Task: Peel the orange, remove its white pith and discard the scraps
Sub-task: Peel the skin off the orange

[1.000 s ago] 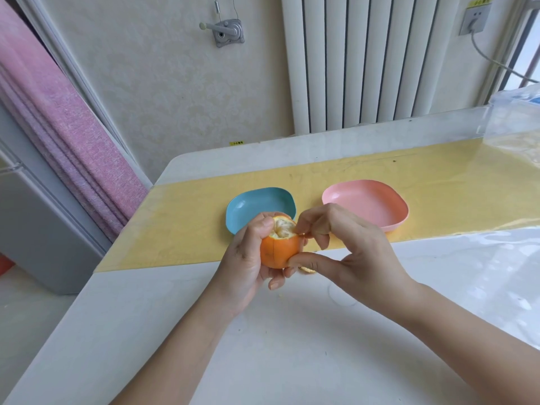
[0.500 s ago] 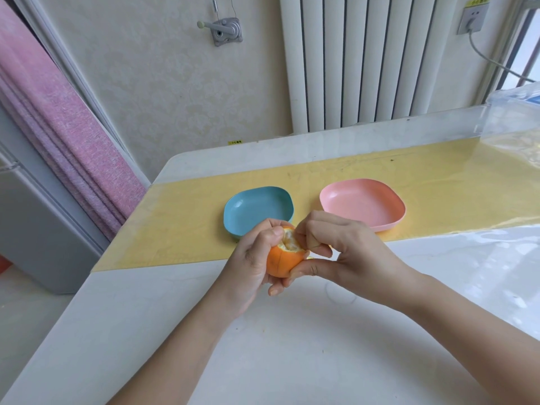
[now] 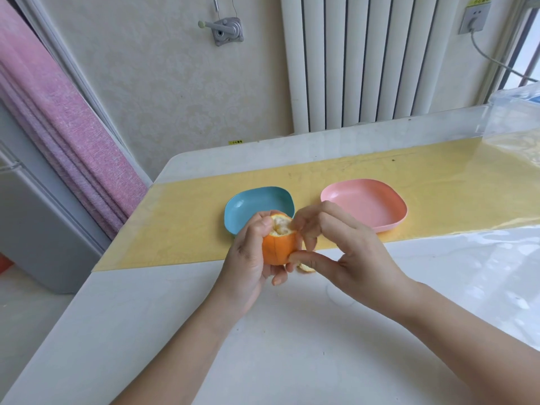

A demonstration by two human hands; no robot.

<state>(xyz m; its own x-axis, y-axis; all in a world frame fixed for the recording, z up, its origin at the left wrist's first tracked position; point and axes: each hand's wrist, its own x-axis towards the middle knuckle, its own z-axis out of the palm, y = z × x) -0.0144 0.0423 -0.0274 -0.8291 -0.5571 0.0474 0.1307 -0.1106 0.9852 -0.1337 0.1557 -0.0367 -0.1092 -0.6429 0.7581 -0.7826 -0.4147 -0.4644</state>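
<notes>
Above the white table (image 3: 263, 331), over the near edge of its yellow mat (image 3: 181, 229), our left hand (image 3: 251, 258) grasps the partly peeled orange (image 3: 277, 247), fingers wrapped around the rind. Our right hand (image 3: 344, 252) pinches at the exposed top, thumb braced on the fruit's side. A peel scrap (image 3: 305, 268) lies just below on the table; a blue dish (image 3: 251, 203) and a pink dish (image 3: 365, 203) sit on the mat behind.

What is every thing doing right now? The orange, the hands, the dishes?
orange, peeled at the top only, skin on the rest
left hand, grips the orange
right hand, pinches the peel at the orange's open top
peel scrap, lies on the table
blue dish, right way up on the yellow mat
pink dish, right way up on the yellow mat
</notes>
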